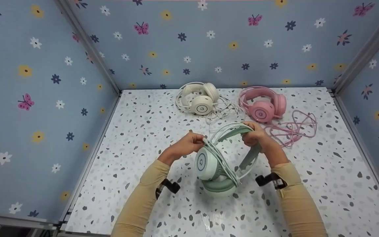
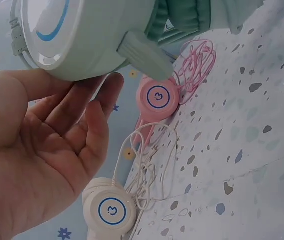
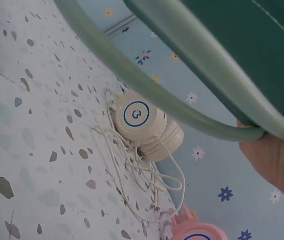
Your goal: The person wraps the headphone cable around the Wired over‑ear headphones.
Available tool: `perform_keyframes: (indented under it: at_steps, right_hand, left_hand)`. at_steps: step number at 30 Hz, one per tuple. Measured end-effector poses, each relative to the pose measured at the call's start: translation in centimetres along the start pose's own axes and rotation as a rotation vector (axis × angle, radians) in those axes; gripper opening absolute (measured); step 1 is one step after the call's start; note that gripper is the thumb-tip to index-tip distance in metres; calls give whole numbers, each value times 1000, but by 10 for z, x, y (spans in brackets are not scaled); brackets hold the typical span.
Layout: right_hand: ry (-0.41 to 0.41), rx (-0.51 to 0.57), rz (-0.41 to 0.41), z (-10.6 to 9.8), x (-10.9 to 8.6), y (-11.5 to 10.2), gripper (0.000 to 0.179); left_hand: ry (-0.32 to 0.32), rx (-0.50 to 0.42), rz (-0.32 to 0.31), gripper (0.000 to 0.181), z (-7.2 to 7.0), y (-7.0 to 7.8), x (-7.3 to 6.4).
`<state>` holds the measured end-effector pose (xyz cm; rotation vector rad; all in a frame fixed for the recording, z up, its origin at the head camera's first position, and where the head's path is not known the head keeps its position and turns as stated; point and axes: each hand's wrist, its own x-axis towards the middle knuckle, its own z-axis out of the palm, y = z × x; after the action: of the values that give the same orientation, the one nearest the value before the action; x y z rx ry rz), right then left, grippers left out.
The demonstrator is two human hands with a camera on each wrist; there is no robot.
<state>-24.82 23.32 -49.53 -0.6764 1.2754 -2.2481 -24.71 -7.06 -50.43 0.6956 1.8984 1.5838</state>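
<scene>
In the head view, a pair of mint-green headphones [image 1: 206, 164] is held tilted above the speckled tabletop. Its cable [image 1: 224, 161] runs in several strands across the ear cups and up along the headband. My right hand [image 1: 257, 136] grips the top of the padded headband [image 3: 261, 60], its fingers wrapped around the band. At the upper edge of the near ear cup [image 2: 97, 40], my left hand [image 1: 191, 143] pinches the cable with its fingertips. In the left wrist view those fingertips are partly hidden behind the cup.
Cream headphones [image 1: 202, 105] with a loose cable [image 1: 224, 110] lie at the back of the table [image 1: 137, 158]. Right of them are pink headphones [image 1: 262, 111] with a tangled pink cable [image 1: 293, 130]. Flowered panels [image 1: 202, 42] enclose the back and sides.
</scene>
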Motion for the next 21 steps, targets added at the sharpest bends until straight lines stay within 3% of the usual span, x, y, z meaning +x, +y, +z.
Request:
perform_keyframes:
  at_steps: [3, 8, 9, 11, 13, 15, 18, 21]
  right_hand:
    - [56, -42, 39, 3, 3, -1, 19]
    - [140, -133, 100, 7, 8, -2, 19]
    - [157, -144, 117, 8, 9, -2, 19]
    - [184, -165, 144, 9, 10, -2, 18]
    - [202, -201, 166, 10, 10, -2, 17]
    - [208, -230, 181, 11, 11, -2, 15]
    - [213, -281, 200, 13, 13, -2, 14]
    - [219, -345, 221, 16, 16, -3, 16]
  left_hand:
    - [0, -44, -21, 25, 2, 0, -4]
    - [-27, -158, -1, 25, 4, -2, -14]
    - [-39, -152, -1, 29, 4, -1, -17]
    - [-66, -98, -14, 53, 4, 2, -22]
    - [-72, -24, -65, 80, 6, 6, -25]
    - [-52, 28, -136, 89, 9, 10, -25]
    - [5, 18, -215, 64, 17, 13, -21]
    - [80, -26, -217, 40, 26, 8, -17]
